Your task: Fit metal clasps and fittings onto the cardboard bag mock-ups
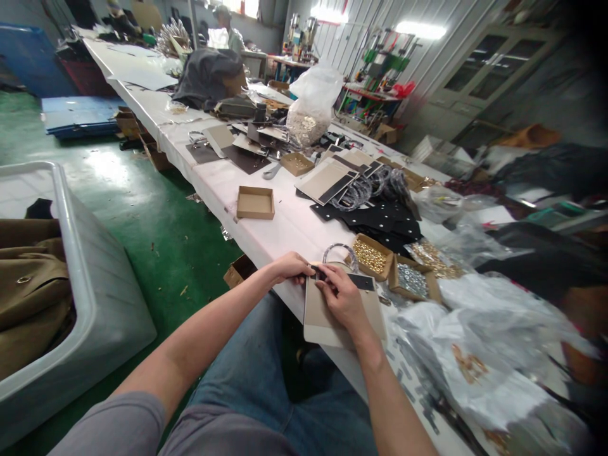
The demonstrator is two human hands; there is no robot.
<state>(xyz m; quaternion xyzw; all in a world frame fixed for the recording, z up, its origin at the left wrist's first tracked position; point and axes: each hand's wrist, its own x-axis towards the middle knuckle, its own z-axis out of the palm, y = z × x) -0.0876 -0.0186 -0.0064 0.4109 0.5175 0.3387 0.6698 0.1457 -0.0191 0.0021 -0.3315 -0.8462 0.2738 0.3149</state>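
A beige flat panel (342, 316) with a black strip (363, 282) along its top lies at the table's near edge. A ring-shaped handle (342, 247) wrapped in clear plastic stands at its far side. With fingers pinched together, my left hand (289, 267) grips the strip's left end at the panel's corner. My right hand (339, 292) is closed over the same strip, thumb and fingertips meeting close to the left fingertips. Whether a small part sits between the fingertips is hidden. Just beyond are a box of gold-coloured fittings (372, 254) and a box of silver-coloured fittings (412, 280).
An open cardboard box (255, 202) stands left on the white table (294, 234). More beige panels (327, 177), wrapped rings and black studded pieces (370, 221) pile up ahead. Plastic bags (503, 342) crowd the right. A grey bin (104, 304) holds brown material. A person (232, 38) is far back.
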